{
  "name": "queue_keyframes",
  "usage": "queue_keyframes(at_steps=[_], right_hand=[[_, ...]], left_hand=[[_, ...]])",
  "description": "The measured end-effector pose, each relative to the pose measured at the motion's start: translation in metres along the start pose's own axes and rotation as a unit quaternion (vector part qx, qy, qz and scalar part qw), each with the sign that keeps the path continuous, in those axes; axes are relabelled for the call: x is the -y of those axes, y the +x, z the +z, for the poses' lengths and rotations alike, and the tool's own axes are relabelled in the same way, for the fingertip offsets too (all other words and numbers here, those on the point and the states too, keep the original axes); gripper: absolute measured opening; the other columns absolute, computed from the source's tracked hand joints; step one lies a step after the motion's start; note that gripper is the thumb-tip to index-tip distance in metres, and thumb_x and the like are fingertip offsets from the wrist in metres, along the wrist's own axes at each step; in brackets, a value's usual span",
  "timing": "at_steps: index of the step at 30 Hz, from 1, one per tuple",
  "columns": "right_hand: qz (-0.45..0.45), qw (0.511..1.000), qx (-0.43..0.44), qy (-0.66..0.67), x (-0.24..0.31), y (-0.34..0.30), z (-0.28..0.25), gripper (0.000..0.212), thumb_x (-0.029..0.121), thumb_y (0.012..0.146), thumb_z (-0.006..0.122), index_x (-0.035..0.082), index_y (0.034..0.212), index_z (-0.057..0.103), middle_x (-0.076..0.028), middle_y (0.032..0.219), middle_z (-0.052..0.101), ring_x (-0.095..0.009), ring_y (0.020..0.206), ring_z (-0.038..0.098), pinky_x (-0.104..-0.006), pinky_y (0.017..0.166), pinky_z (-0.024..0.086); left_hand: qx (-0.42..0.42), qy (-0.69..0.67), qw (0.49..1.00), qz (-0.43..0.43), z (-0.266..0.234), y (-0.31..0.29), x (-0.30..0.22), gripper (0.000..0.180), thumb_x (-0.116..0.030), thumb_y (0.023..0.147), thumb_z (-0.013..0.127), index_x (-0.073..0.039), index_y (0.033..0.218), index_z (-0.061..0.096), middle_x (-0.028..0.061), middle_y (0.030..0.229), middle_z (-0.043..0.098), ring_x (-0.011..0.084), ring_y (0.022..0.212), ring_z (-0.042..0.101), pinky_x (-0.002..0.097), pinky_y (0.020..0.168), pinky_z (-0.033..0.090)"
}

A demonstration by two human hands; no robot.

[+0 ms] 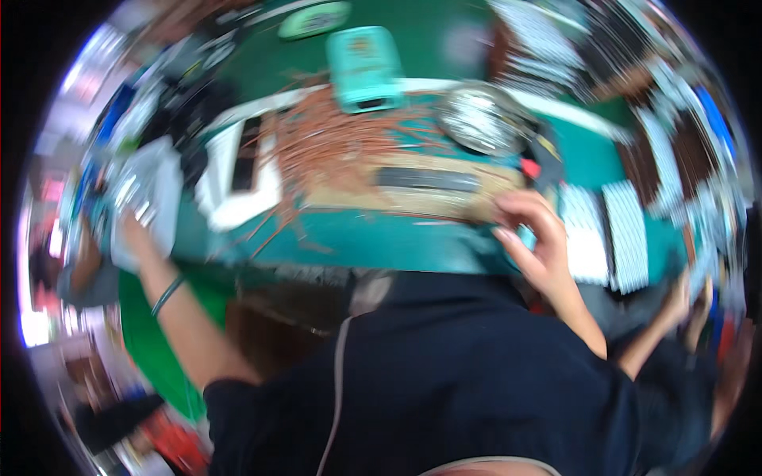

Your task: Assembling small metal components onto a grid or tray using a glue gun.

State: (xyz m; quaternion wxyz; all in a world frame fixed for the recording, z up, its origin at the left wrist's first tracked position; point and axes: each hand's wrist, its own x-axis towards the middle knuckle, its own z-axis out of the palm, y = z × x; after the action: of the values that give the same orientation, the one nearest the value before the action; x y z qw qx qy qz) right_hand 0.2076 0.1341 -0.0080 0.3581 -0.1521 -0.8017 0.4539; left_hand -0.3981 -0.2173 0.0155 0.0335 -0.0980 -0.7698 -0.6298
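Note:
My left hand (136, 236) reaches out to the far left, at a clear plastic bag (151, 186) with something shiny in it. Motion blur smears its fingers, so I cannot see whether they grip anything. Near the table's front edge, my right hand (544, 242) is curved, thumb and fingers apart, beside the right end of a tan strip (341, 190). On that strip lies a dark grey bar (427, 179). Behind it spreads a loose pile of thin copper-coloured wires (341, 139). A round metal dish (482, 119) stands beyond my right hand, with a small red thing (529, 167) nearer.
A turquoise case (365, 67) sits behind the wires, and a light-green oval thing (314, 20) farther back. A dark phone-like slab (247, 155) lies on white sheets (218, 178) at left. Ridged white stacks (583, 234) stand at right, where another person's arm (663, 321) shows.

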Motion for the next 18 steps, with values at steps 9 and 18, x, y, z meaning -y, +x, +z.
queue_keyframes(at_steps=[9, 18], right_hand=[[0.068, 0.99, -0.102, -0.065, 0.015, -0.035, -0.029, 0.02, 0.0, 0.08, 0.062, -0.002, 0.1, 0.061, -0.01, 0.094, 0.06, -0.015, 0.079, 0.058, -0.0253, 0.07, 0.046], [0.213, 0.759, -0.152, -0.596, -0.011, -0.107, -0.182, 0.072, 0.048, 0.068, 0.074, 0.003, 0.12, 0.053, -0.02, 0.116, 0.056, -0.033, 0.108, 0.055, -0.0403, 0.091, 0.044]], left_hand=[[0.117, 0.241, 0.926, 0.266, 0.12, -0.1, -0.085, 0.05, -0.035, 0.093, 0.051, 0.007, 0.121, 0.047, 0.0115, 0.088, 0.061, 0.0167, 0.073, 0.055, 0.0254, 0.068, 0.043], [-0.065, 0.681, 0.683, 0.255, 0.03, 0.029, -0.033, 0.069, -0.052, 0.084, 0.056, 0.005, 0.122, 0.05, 0.0277, 0.12, 0.053, 0.0386, 0.113, 0.049, 0.0425, 0.097, 0.037]])
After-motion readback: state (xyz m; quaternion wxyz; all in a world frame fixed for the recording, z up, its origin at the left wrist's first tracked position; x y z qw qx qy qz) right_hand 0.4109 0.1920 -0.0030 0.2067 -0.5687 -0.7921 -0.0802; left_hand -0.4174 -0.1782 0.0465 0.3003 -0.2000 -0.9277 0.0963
